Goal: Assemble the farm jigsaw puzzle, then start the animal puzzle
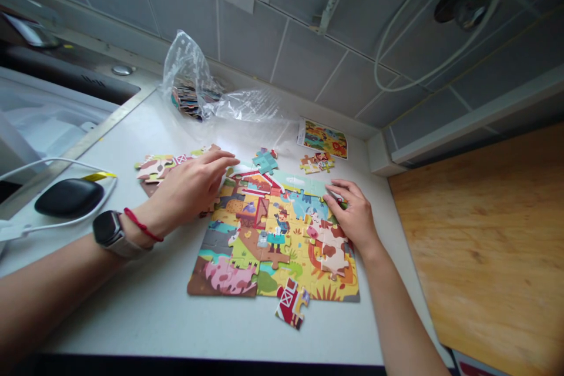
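We hold our left hand [194,188] over the upper left edge of the puzzle [275,247], its fingers reaching forward, loosely bent and close together; we cannot tell whether they pinch anything underneath. Our right hand [358,216] is at the puzzle's upper right edge, fingers curled with the thumb a little apart; a small colored bit shows beneath, but we cannot tell if it is pinched.

The puzzle lies flat between our two sets of fingers and toward us. Just beyond the left fingertips sit some teal pieces [265,161]; beside that hand are loose spotted pieces [154,169]. Past the right fingers lie a few yellow pieces [314,163] and a picture card [325,138]. Farther beyond the left fingers, a clear plastic bag [187,61] holds a pile of stacked pieces [189,100]. Nearer us than either hand's fingers, a red barn piece [288,302] rests at the puzzle's bottom edge.
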`<state>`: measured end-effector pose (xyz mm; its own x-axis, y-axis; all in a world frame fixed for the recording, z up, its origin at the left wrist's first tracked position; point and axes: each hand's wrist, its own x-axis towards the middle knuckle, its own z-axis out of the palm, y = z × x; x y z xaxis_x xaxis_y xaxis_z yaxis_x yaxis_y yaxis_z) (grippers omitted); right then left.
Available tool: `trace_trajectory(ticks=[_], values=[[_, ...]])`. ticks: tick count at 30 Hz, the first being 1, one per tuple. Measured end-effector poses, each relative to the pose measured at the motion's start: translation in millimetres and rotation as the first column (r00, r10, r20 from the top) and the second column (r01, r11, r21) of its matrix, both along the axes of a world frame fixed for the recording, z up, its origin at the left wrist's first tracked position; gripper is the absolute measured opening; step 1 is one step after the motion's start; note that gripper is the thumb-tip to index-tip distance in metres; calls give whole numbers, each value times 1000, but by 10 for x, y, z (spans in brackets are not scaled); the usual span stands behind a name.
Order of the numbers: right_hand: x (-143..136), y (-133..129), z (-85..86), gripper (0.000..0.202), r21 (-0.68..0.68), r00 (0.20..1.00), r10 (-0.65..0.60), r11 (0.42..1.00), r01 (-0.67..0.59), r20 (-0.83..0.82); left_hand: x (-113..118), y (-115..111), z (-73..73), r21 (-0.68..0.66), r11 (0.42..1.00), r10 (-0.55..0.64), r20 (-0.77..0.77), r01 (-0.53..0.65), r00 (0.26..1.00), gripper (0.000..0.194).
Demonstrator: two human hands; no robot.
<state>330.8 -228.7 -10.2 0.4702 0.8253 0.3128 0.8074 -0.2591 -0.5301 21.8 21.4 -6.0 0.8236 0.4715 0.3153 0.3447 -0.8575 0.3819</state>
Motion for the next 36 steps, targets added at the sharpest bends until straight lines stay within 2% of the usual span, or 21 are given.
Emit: trace_trajectory(ticks=[3,6,12,15,18,23,26,28,31,33,36], values=[[-52,7,37,24,26,1000,7,1000,-6,-22,-3,64,-31,19,1000,-3,0,3,1000,44],[-107,13,58,25,39,998,21,999,-19,-52,6,111,-46,57,998,-32,25,30,999,40],[-164,28,73,23,34,995,60,998,-57,-84,24,131,-5,39,999,-27,28,26,999,41],[-194,38,88,21,70,993,80,995,-74,-85,-9,219,37,53,998,-24,28,22,999,42],[-224,49,90,20,105,991,108,990,-99,-77,-111,407,152,9,1000,1,44,-1,999,39],[-238,68,60,19,137,988,136,983,-125,-74,-322,620,459,-164,986,41,70,-29,997,37],[-231,75,46,20,173,988,137,977,-123,-73,-421,629,533,-136,990,38,-20,-40,999,43],[-225,79,42,20,191,987,146,973,-131,-67,-484,635,521,-95,994,35,-153,-50,988,53],[-216,87,37,20,213,985,165,966,-150,-57,-542,641,485,-96,994,16,-376,-56,926,75],[-209,94,28,21,218,983,176,963,-160,-57,-528,617,477,-114,991,12,-425,-66,905,72],[-196,104,-1,22,224,981,183,961,-164,-66,-444,537,488,-76,992,63,-394,-101,917,54]])
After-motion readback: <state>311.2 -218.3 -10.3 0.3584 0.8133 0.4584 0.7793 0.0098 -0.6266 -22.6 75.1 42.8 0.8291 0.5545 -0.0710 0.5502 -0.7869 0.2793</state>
